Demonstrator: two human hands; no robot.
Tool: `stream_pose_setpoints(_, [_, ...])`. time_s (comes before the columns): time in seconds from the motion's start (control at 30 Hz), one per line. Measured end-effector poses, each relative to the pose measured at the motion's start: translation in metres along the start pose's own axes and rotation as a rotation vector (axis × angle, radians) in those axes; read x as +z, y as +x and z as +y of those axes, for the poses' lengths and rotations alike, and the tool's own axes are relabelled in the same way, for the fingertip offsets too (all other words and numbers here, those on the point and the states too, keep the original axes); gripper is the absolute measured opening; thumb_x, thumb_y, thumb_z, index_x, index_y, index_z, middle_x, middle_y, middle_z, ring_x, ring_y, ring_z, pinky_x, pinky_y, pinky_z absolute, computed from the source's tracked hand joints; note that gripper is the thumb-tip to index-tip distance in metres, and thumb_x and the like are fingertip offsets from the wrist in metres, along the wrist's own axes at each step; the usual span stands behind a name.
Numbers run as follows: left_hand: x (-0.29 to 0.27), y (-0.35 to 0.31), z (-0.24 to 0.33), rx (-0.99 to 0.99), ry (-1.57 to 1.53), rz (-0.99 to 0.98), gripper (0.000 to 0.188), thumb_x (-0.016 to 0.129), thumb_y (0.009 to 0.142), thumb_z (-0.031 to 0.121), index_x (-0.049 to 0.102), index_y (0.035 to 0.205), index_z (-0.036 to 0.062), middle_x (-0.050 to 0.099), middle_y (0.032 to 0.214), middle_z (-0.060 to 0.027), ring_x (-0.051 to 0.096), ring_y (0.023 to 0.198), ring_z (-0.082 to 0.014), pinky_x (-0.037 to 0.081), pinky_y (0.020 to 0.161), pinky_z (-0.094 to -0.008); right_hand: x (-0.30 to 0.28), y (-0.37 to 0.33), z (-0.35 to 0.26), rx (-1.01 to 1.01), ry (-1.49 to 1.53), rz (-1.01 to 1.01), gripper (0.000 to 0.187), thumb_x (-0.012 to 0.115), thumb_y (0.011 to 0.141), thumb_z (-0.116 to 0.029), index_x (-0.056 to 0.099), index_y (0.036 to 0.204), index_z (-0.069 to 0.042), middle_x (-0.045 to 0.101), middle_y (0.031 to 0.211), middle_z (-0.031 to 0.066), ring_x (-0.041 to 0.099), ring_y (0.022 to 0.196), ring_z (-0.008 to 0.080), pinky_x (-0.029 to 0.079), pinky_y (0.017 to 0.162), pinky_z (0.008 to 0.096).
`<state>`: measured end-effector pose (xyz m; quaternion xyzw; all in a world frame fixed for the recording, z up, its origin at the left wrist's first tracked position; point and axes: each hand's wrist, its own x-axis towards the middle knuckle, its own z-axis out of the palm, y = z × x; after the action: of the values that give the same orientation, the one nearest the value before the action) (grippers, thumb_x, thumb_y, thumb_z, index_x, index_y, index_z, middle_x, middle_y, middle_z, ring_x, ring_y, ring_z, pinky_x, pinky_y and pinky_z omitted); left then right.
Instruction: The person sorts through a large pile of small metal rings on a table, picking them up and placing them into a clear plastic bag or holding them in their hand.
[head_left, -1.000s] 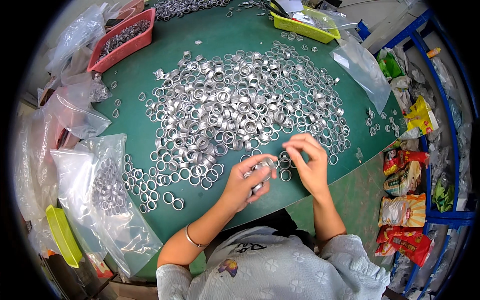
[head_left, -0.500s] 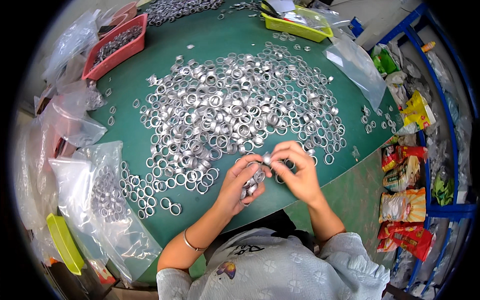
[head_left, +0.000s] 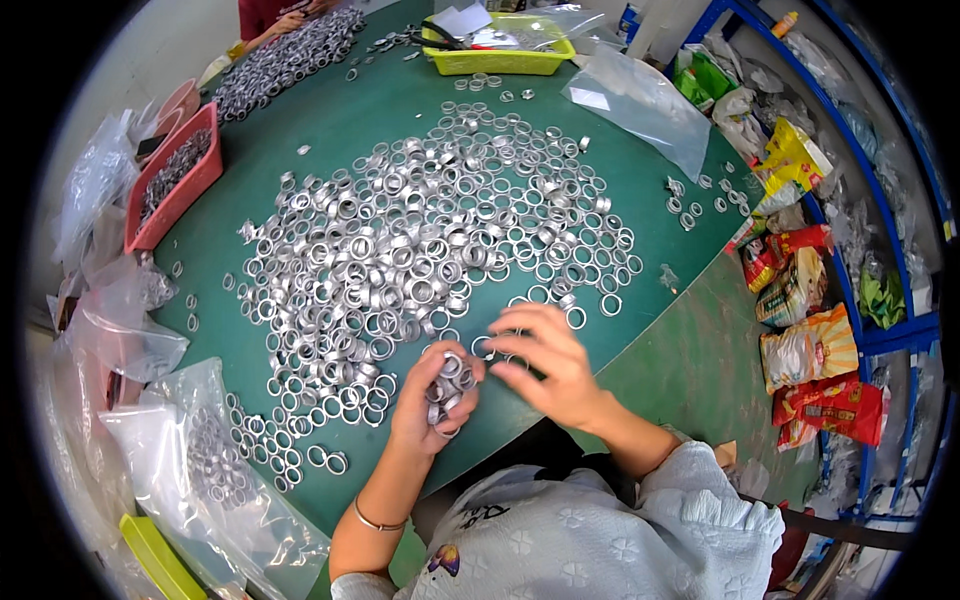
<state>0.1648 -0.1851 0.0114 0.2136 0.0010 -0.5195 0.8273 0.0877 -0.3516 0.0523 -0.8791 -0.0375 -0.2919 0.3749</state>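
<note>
Silvery metal rings (head_left: 410,250) lie in a wide loose heap on the green table (head_left: 560,400). Several more of the same rings (head_left: 449,383) are cupped in my left hand (head_left: 420,400), its fingers curled round them near the table's front edge. To its right, my right hand (head_left: 545,362) has its fingers apart over a few loose rings on the table. Its fingertips come close to one ring (head_left: 482,346); whether they touch it is hard to tell. I see nothing held in the right hand.
Clear plastic bags (head_left: 215,455), one with rings inside, cover the left side. A red bin (head_left: 185,185) of small metal parts and a yellow-green tray (head_left: 500,62) stand farther back. Another person's hand (head_left: 290,22) is beside a far heap. Blue shelving (head_left: 880,340) rises at the right.
My hands have parted: the right fingers, pinched on a ring beside the left hand before, are now spread over the table. The left still holds its rings. The view has turned, showing another person.
</note>
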Motion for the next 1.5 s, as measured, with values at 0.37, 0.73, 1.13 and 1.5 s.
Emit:
stream_pose_setpoints(0.37, [0.0, -0.001, -0.002, -0.025, 0.026, 0.048, 0.023, 0.046, 0.094, 0.032, 0.05, 0.1, 0.0108, 0.048, 0.087, -0.0115, 0.034, 0.043, -0.0068, 0.024, 0.029, -0.0154, -0.093, -0.048, 0.092, 0.517, -0.446, 0.311, 0.022, 0.062, 0.078, -0.003, 0.062, 0.1, -0.002, 0.055, 0.102, 0.0136, 0.05, 0.097, 0.0299, 0.04, 0.087, 0.0383])
stream_pose_setpoints(0.73, [-0.004, 0.002, 0.001, -0.028, 0.004, 0.066, 0.022, 0.047, 0.094, 0.031, 0.05, 0.102, 0.0104, 0.051, 0.084, -0.0134, 0.035, 0.041, -0.0074, 0.021, 0.029, -0.0165, -0.108, -0.006, 0.114, 0.436, -0.604, -0.062, 0.01, 0.067, 0.076, -0.008, 0.07, 0.085, -0.006, 0.053, 0.09, 0.0058, 0.048, 0.089, 0.0227, 0.034, 0.079, 0.0351])
stream_pose_setpoints(1.13, [-0.005, 0.003, 0.0, -0.033, 0.012, 0.065, 0.022, 0.046, 0.095, 0.03, 0.051, 0.101, 0.0097, 0.051, 0.086, -0.0143, 0.035, 0.042, -0.0075, 0.022, 0.029, -0.0163, -0.124, -0.023, 0.121, 0.495, -0.353, 0.186, 0.011, 0.062, 0.077, -0.002, 0.065, 0.087, -0.002, 0.056, 0.094, 0.0089, 0.052, 0.089, 0.0268, 0.041, 0.078, 0.0349])
stream_pose_setpoints(1.5, [-0.009, 0.005, 0.002, -0.054, -0.067, 0.018, 0.027, 0.042, 0.094, 0.033, 0.053, 0.102, 0.0094, 0.05, 0.087, -0.0157, 0.036, 0.041, -0.0103, 0.023, 0.029, -0.0177, -0.111, 0.011, 0.136, 0.279, -0.48, -0.033, 0.014, 0.067, 0.074, -0.008, 0.067, 0.088, -0.003, 0.054, 0.11, 0.0082, 0.046, 0.102, 0.0266, 0.038, 0.085, 0.0365])
